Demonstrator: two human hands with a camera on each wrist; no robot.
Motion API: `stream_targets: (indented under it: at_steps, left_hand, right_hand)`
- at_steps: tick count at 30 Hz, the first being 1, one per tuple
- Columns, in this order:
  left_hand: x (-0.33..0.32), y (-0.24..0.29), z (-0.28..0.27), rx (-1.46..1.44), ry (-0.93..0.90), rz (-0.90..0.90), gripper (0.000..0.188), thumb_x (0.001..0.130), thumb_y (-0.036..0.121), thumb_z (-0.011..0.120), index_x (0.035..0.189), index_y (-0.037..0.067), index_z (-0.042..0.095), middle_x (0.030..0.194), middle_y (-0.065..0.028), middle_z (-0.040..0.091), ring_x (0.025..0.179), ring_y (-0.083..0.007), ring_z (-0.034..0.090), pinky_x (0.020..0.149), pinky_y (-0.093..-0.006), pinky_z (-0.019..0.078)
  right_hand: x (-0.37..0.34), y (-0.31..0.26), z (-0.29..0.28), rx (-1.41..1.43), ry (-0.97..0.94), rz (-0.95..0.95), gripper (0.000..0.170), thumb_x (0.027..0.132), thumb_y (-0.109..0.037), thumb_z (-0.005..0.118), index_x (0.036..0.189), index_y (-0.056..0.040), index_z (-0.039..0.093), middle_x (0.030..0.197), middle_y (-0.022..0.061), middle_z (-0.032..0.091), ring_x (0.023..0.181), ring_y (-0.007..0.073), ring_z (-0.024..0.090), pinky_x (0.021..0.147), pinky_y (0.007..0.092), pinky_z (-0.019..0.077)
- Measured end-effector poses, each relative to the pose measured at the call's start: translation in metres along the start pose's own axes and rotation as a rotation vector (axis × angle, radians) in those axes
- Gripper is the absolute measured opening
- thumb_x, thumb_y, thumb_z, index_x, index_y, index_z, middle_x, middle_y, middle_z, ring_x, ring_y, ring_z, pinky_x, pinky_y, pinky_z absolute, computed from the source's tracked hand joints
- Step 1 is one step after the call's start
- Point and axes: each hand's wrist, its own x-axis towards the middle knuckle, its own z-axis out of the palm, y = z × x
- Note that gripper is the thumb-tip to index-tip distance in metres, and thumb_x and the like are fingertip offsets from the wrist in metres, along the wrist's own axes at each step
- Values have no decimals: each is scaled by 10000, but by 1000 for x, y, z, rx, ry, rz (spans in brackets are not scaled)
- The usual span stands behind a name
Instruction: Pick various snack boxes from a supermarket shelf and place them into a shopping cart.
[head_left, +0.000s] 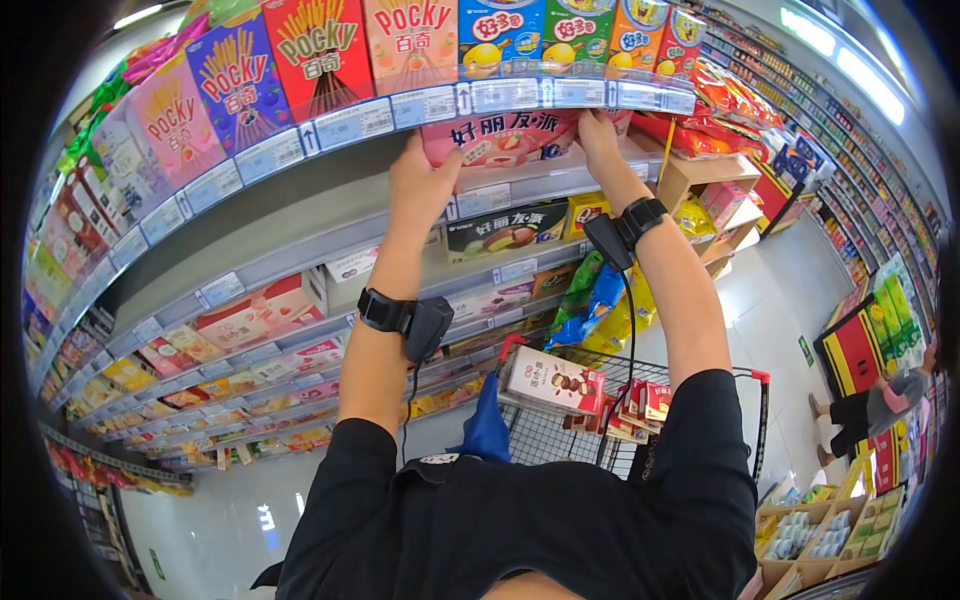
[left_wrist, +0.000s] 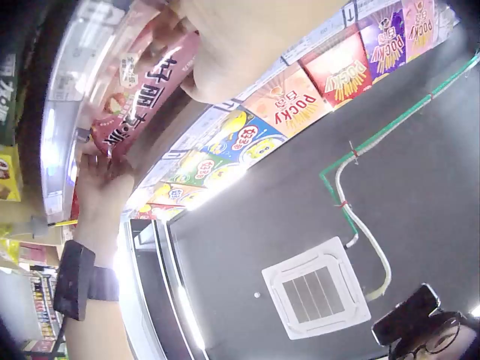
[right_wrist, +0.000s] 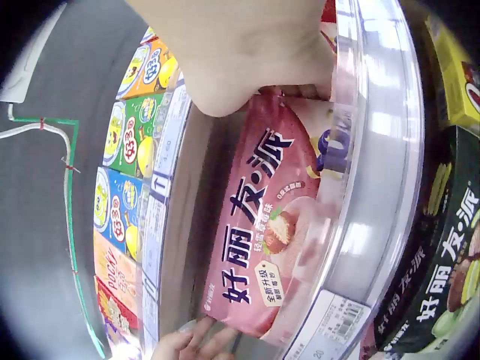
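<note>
- The biggest thing on my feed is the shelf unit (head_left: 330, 185), its tiers curving across the head view, packed goods on the lower ones.
- Below and to the right I have a wire shopping cart (head_left: 762, 378) with red corners; a blue bag (head_left: 487, 425) is beside its left corner.
- In the cart I see a white carton (head_left: 550, 383) with chocolate pictures, and small red boxes (head_left: 648, 402) next to it.
- The pink pack (head_left: 520, 140), with dark lettering and a strawberry, is on the tier just under the top one, behind a clear shelf lip. I cannot tell whether its underside touches the board.
- One tier lower, I find a dark green box (head_left: 505, 232) with a yellow box (head_left: 585, 213) beside its right end.
- Above the pack I read a row of Pocky boxes (head_left: 320, 55), with blue, green and orange boxes to their right.
- I have the left hand (head_left: 425, 185) pinching the pack's left end, thumb across the front.
- The right hand (head_left: 600, 145) grips the opposite end; I cannot make out all its fingers.
- A dark wrist camera (head_left: 428, 328) is strapped on each arm.
- Smallest for me are the price labels (head_left: 424, 106) along the shelf edges.
</note>
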Motion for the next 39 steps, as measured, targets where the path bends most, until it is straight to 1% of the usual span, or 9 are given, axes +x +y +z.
stream_targets:
  at_steps: [6,12,18,24,27,30,33,36,39]
  left_hand:
    - [-3,-5,-38,585,207,130,466,717,313,601,1036,-17,526,851,-219,624,797,-373,605,692,-423,480]
    - [0,-5,-61,812,249,117,501,700,340,611,1041,-15,517,921,-234,601,874,-400,551,800,-455,423]
    - [2,-20,-57,511,225,139,525,693,296,623,1089,-21,488,954,-234,593,892,-405,542,812,-448,418]
    - [-8,-10,-54,289,274,209,531,681,221,641,1113,-31,461,967,-240,591,879,-385,579,785,-402,452]
    - [-14,-6,-56,251,285,231,520,688,185,640,1112,-43,443,975,-240,582,897,-374,574,797,-375,450]
    - [-22,-3,-56,131,310,275,498,697,168,637,1094,-54,434,993,-244,563,906,-371,566,812,-362,443]
    - [-29,-1,-58,112,301,249,476,712,197,633,1069,-51,438,981,-230,535,896,-368,542,805,-374,435]
    - [-39,16,-59,584,278,185,497,719,237,641,1073,-49,442,938,-214,512,875,-361,520,780,-390,430]
    - [-41,10,-53,576,289,237,500,725,270,643,1072,-36,453,915,-198,491,872,-356,499,767,-405,421]
  right_hand:
    - [-47,-44,37,-88,-29,-140,441,810,-320,467,1063,27,563,1051,221,587,1028,335,533,857,348,391]
    - [-36,-23,70,136,-85,-128,437,822,-309,437,1083,24,546,1063,255,566,1037,356,521,846,366,401]
    - [-33,-25,74,-41,-47,-135,397,829,-236,438,1089,46,539,1053,208,588,990,304,531,846,335,387]
    - [-58,-42,69,430,-97,4,310,822,-118,447,1075,24,556,1052,134,592,963,202,530,843,286,375]
    - [-59,-37,64,540,-152,-56,289,826,-141,471,1050,17,563,1030,105,592,942,182,528,837,274,370]
    - [-69,-39,53,525,-291,-99,230,854,-125,452,1054,-50,539,954,9,567,821,83,491,696,234,392]
    - [-78,-43,49,253,-181,-158,253,853,-161,464,1058,-34,540,983,34,573,852,119,501,747,252,390]
    - [-87,-55,42,32,-126,-250,343,838,-260,472,1074,-16,524,976,172,591,889,249,567,792,326,413]
    - [-98,-70,40,-51,-193,-294,337,836,-279,487,1051,-24,532,959,179,599,881,289,578,776,339,426]
